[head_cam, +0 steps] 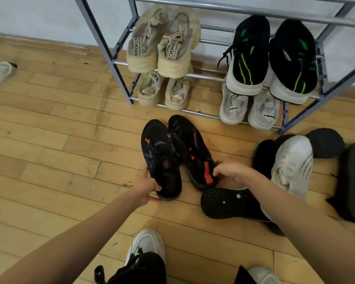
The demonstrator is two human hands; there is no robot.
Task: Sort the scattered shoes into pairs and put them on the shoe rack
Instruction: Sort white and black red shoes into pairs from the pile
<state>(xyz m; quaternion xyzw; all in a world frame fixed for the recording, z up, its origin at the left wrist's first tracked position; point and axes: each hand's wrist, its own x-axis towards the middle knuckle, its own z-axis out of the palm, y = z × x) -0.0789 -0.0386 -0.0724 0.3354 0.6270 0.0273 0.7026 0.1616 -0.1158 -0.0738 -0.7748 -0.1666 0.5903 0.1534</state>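
Two black sneakers with red marks lie side by side on the wooden floor. My left hand [150, 189] grips the heel of the left black sneaker [162, 158]. My right hand [230, 171] grips the heel of the right black sneaker [193, 150]. The grey metal shoe rack [119, 64] stands just beyond them. On its upper shelf sit a beige pair [162, 44] and a black pair with green stripes [273, 56]. On the lower shelf sit a smaller beige pair [164, 93] and a white pair [248, 109].
To the right lie a white sneaker [291, 167], an overturned black shoe showing its sole [228, 203] and several dark shoes [353, 181]. A lone beige shoe [0, 71] lies far left by the wall. My own white-shod feet [146, 244] are at the bottom.
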